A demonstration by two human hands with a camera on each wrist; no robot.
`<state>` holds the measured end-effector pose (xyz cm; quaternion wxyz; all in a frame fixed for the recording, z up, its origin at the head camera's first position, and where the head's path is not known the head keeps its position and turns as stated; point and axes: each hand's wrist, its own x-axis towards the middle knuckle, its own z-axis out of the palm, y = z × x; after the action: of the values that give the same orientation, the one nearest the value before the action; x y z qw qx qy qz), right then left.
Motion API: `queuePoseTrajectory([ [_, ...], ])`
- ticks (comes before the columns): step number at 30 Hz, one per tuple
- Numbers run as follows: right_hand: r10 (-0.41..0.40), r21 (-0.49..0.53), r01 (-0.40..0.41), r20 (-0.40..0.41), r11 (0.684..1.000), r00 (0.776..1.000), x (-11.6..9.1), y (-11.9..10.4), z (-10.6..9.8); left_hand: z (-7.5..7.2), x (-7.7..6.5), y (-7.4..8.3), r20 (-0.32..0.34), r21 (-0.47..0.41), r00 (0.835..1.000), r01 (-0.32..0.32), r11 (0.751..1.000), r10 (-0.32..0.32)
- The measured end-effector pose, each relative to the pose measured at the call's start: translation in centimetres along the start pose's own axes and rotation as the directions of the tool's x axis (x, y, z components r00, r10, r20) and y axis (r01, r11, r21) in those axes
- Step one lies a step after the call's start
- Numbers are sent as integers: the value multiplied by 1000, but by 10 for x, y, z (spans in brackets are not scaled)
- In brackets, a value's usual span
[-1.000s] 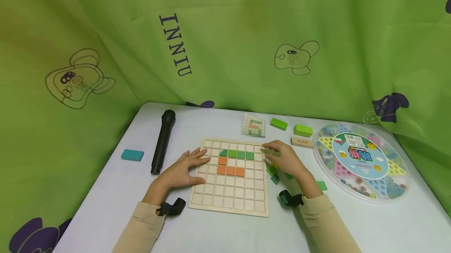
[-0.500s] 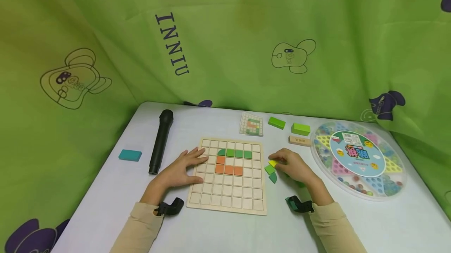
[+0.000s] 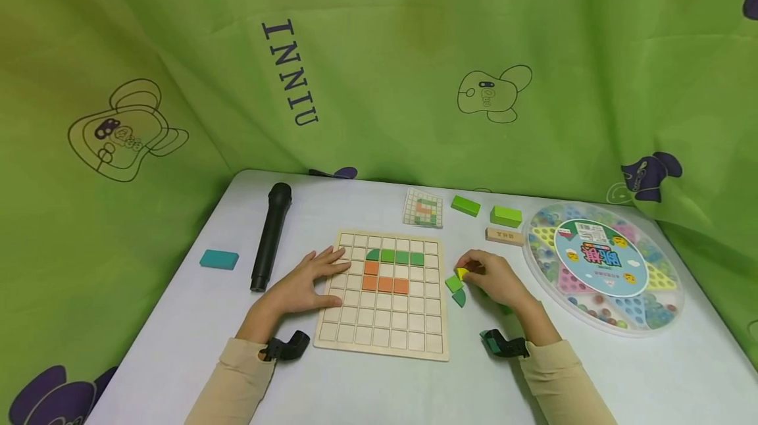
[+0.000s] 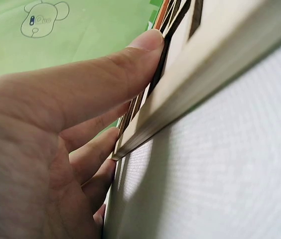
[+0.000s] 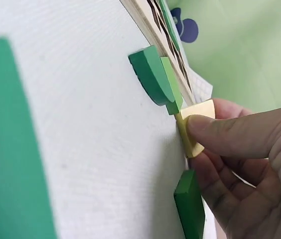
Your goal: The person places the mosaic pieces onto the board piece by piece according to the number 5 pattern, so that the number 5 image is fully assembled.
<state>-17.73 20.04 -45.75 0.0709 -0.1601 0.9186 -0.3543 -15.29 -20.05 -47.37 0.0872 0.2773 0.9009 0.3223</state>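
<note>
A wooden grid board (image 3: 379, 339) lies on the white table with green tiles (image 3: 403, 258) in one row and orange tiles (image 3: 385, 285) below them. My left hand (image 3: 299, 287) rests on the board's left edge, fingers spread; its thumb (image 4: 145, 47) touches the rim in the left wrist view. Right of the board, my right hand (image 3: 494, 277) pinches a yellow tile (image 5: 199, 110) between thumb and fingers. The tile is tilted. Beside it lie a light green tile (image 3: 453, 283) and a dark green rounded tile (image 5: 150, 74). Another green tile (image 5: 189, 204) is partly under the hand.
A pattern card (image 3: 423, 209) lies behind the board. Green blocks (image 3: 506, 216) and a wooden block (image 3: 505, 236) stand at the back right, near a round clear case of marbles (image 3: 604, 267). To the left lie a black microphone (image 3: 272, 234) and a teal block (image 3: 219, 259).
My right hand has moved down and right from the board's upper right edge to the loose tiles and now pinches the yellow one, tilting it. My left hand stays on the board.
</note>
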Motion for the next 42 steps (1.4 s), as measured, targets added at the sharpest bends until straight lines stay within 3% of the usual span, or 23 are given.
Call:
queuePoseTrajectory([
  [7, -3, 14, 4, -45, 1000, 999, -4, -2, -2, 0, 0, -1, -1, 7, 1000, -3, 1000, 3],
  [13, 2, 87, -2, -1, 996, 1000, -7, -14, -1, 0, 0, 0, -1, -3, 1000, -1, 1000, 1],
  [25, -48, 176, 35, 69, 984, 996, 0, -51, 32, -1, 0, 1, 0, 12, 1000, 4, 1000, -4],
  [29, -73, 170, 56, 91, 984, 993, 5, -57, 41, 0, 1, 0, 2, 8, 1000, 7, 1000, -7],
  [42, -50, 106, 37, 118, 994, 992, 12, -62, 50, 0, 0, 1, -6, 8, 1000, 3, 1000, -3],
])
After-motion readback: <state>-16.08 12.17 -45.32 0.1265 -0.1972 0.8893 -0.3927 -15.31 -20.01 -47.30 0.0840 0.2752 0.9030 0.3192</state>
